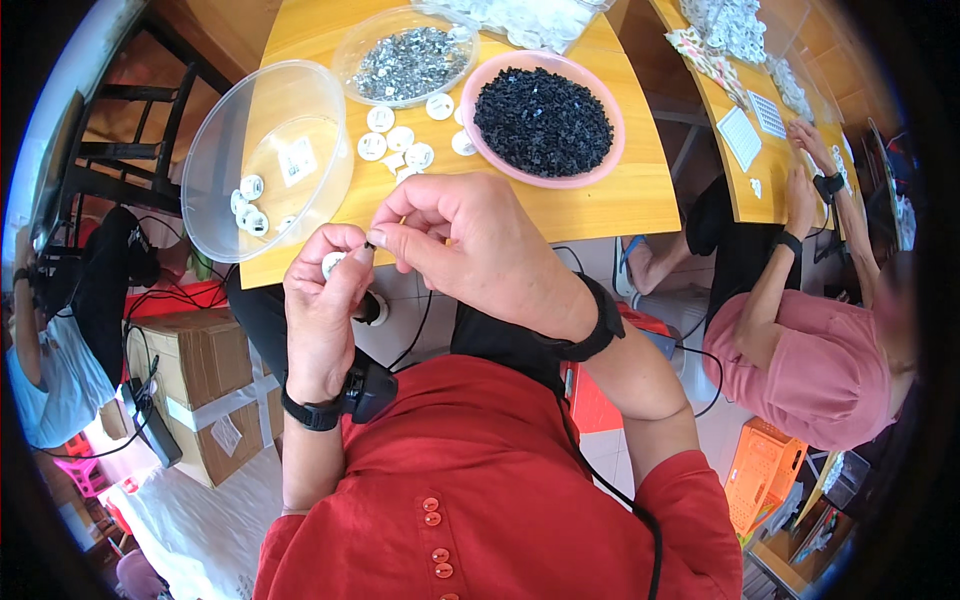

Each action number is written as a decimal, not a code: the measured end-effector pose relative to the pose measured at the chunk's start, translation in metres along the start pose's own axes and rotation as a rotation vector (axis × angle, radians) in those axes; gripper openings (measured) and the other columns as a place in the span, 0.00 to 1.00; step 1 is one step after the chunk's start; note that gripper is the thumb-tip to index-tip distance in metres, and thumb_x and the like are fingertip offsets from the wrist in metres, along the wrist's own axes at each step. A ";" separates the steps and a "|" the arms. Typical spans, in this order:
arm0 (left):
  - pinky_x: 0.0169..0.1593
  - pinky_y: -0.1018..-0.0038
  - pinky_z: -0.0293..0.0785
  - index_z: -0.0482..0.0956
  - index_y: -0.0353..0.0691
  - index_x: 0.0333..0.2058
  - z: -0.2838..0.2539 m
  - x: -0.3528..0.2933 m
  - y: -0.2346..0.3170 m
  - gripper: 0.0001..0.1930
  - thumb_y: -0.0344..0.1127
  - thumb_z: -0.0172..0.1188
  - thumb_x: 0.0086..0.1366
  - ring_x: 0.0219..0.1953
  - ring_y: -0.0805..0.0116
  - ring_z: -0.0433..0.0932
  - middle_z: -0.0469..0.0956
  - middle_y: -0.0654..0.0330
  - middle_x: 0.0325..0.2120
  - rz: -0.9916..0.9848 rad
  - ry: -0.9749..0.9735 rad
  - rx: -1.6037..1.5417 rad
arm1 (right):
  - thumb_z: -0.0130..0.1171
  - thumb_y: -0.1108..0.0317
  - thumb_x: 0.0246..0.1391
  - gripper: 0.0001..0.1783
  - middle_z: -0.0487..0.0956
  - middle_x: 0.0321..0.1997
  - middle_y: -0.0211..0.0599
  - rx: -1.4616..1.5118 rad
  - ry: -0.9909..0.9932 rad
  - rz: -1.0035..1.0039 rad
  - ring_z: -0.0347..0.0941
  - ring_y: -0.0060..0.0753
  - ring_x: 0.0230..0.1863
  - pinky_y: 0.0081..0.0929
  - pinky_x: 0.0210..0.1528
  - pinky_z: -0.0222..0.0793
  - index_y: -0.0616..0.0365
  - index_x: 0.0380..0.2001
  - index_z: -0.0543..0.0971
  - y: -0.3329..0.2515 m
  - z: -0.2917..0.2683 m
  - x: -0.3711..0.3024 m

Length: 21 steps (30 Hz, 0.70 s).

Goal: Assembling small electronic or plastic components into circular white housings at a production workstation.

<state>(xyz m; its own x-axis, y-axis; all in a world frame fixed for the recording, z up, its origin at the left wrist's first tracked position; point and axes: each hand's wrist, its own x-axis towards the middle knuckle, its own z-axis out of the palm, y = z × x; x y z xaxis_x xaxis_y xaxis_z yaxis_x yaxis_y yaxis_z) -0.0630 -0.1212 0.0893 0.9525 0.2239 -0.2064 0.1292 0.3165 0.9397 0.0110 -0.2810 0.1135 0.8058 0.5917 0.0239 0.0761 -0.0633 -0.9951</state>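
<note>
Glossy wood table [600,200]; clear plastic tub [265,150]; smooth white plastic disc [333,263]; matt black granules [542,120]

My desk [600,205]: yellow wood top, front edge curving toward me. Left end: clear plastic tub [262,150], tipped on side, few white round discs [248,205] inside. Far middle: clear bowl [405,52] of small grey metal bits. Right: pink bowl [480,95] heaped with small black pieces. Between bowls: loose white discs [398,140] scattered on wood.
</note>
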 end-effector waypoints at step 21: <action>0.28 0.88 0.61 0.76 0.39 0.34 0.001 -0.003 0.009 0.03 0.25 0.58 0.61 0.25 0.87 0.65 0.72 0.72 0.25 0.068 -0.054 0.058 | 0.60 0.73 0.53 0.06 0.81 0.26 0.34 0.113 -0.036 -0.031 0.72 0.16 0.25 0.18 0.29 0.69 0.65 0.33 0.80 0.004 -0.012 0.000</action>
<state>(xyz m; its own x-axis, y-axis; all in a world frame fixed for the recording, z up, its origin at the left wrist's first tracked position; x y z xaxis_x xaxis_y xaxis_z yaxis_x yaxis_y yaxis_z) -0.0640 -0.1200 0.0986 0.9728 0.1928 -0.1284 0.0783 0.2479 0.9656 0.0183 -0.2912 0.1110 0.7823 0.6206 0.0533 0.0322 0.0451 -0.9985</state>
